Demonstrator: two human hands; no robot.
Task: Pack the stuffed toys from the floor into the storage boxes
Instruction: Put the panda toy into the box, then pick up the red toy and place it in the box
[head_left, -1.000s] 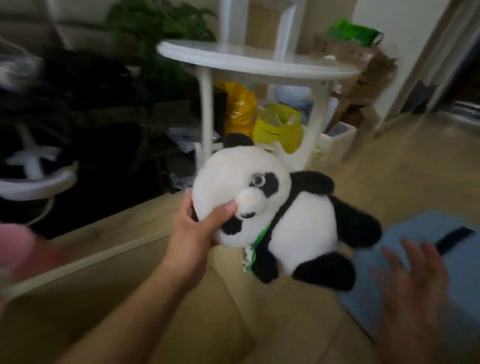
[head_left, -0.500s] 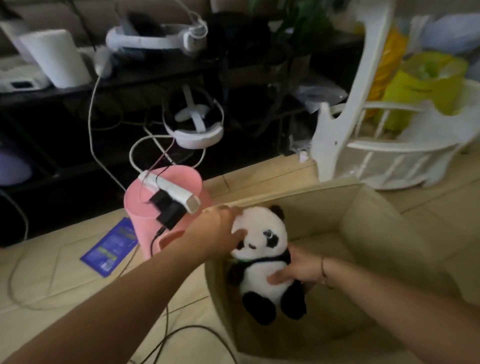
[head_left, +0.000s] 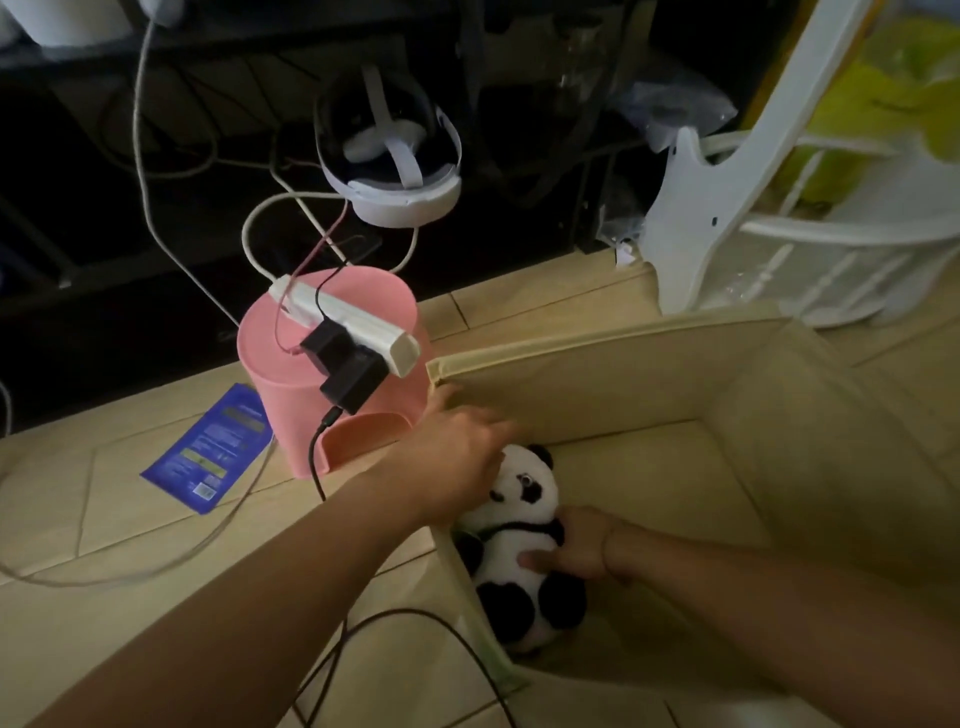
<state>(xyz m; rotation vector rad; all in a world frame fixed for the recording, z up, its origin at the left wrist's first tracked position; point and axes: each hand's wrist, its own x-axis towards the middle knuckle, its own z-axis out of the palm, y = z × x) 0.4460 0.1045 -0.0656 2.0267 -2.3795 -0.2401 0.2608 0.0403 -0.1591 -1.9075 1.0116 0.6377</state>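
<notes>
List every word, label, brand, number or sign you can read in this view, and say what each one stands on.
None can be read.
Flat blue rectangular packet on the tiled floor: yellow and white print and a small code patch, too blurred to read.
Green tag at the neck of the black and white plush panda: too small to read.
Beige fabric storage box: no print visible.

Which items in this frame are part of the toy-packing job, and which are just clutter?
Job:
- panda toy, inside the box
- beige storage box
- right hand, gripping the panda's belly
- left hand, fingers straight, by the panda's head

Clutter:
- pink stool
- power strip on the stool
- blue booklet
- white headset
- white rack
</notes>
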